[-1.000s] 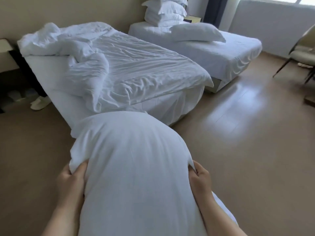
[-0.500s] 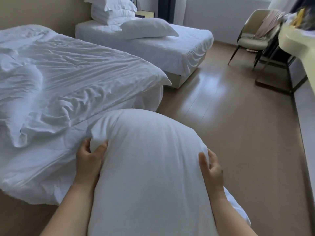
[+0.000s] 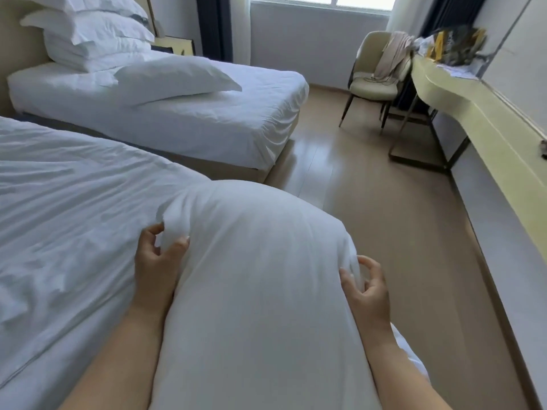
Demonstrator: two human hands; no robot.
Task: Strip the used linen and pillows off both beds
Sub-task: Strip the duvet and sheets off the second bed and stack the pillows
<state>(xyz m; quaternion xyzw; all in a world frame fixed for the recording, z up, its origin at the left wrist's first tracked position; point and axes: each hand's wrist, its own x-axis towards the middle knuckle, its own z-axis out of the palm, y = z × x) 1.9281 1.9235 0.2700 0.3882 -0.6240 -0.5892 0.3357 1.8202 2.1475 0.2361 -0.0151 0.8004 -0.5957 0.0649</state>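
I hold a large white pillow (image 3: 257, 279) in front of me, its far end over the foot corner of the near bed (image 3: 74, 208). My left hand (image 3: 158, 261) grips a fold at the pillow's left edge. My right hand (image 3: 367, 288) pinches the fabric on its right edge. The near bed is covered with a crumpled white duvet. The far bed (image 3: 183, 122) has a white sheet, one loose pillow (image 3: 174, 78) lying on it and a stack of pillows (image 3: 88, 37) at its head.
A beige chair (image 3: 376, 81) with a cloth draped over it stands by the window. A long pale yellow desk (image 3: 479, 113) with clutter runs along the right wall. Wooden floor (image 3: 370, 187) lies open between beds and desk.
The view has swung right and come closer, bringing the far bed, chair and desk into view. The pillow has moved with me past the near bed's foot. My fingers have shifted their hold on its edges.
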